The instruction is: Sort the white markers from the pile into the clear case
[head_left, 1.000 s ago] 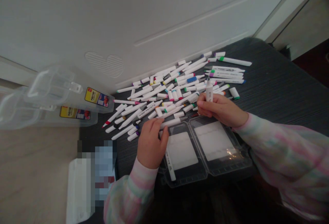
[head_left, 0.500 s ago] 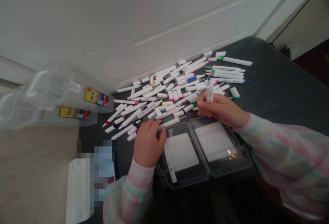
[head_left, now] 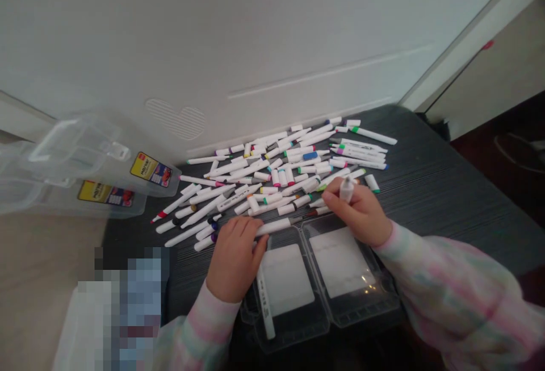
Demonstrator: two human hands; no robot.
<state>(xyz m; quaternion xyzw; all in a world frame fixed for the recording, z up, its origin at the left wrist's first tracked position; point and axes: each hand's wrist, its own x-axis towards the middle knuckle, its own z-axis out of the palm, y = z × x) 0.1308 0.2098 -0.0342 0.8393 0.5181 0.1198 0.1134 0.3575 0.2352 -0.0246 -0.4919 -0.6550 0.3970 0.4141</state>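
Note:
My right hand [head_left: 361, 212] grips a white marker [head_left: 347, 190] between thumb and fingers. It stands upright with its greyish end on top, above the right side of the case. My left hand [head_left: 234, 257] is curled over the left edge of the clear plastic case [head_left: 330, 325], which lies open with a white panel in each half. Another white marker [head_left: 266, 309] lies inside the case along its left side, its upper end by my left thumb. A grey-tipped marker [head_left: 276, 226] points right from beside my left fingers. What those fingers hold, if anything, is hidden.
Many white markers and loose caps [head_left: 281, 176] with coloured ends cover the dark table [head_left: 447, 200] up to the white panel behind. Two clear boxes [head_left: 149, 189] with marker labels stand at the left. A pixelated area is at the lower left.
The view has shifted, so the table sits lower. My right hand still grips the marker, whose top now tilts more toward me. My left hand stays at the case edge.

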